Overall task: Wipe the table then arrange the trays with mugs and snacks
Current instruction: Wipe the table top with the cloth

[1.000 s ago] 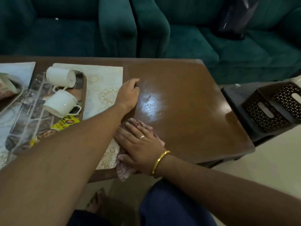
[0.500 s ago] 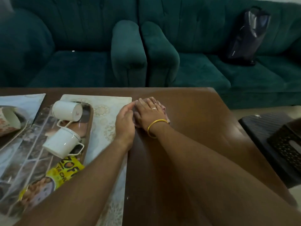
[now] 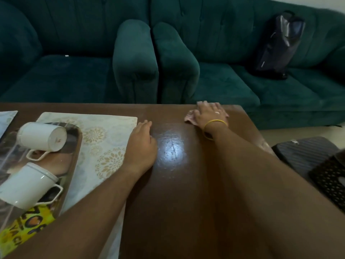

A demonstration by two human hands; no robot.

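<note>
My right hand [image 3: 209, 114] presses flat on a pink cloth [image 3: 189, 116] at the far right corner of the brown table [image 3: 186, 193]. My left hand [image 3: 141, 144] rests on the edge of a pale patterned placemat [image 3: 104, 139], fingers loosely curled, holding nothing. At the left, a shiny tray [image 3: 74, 144] carries two white mugs lying on their sides, the far mug [image 3: 43, 136] and the near mug [image 3: 26, 186]. A yellow snack packet [image 3: 24, 228] lies at the tray's near end.
A green sofa [image 3: 130, 58] runs along the far side of the table, with a dark bag [image 3: 278, 47] on its right seat. A dark perforated basket [image 3: 330, 178] on a dark stool [image 3: 302, 152] stands to the right. Another placemat [image 3: 7, 118] lies far left.
My right hand has slid the cloth from beside my left hand out to the far right corner. The left hand has stayed on the placemat edge.
</note>
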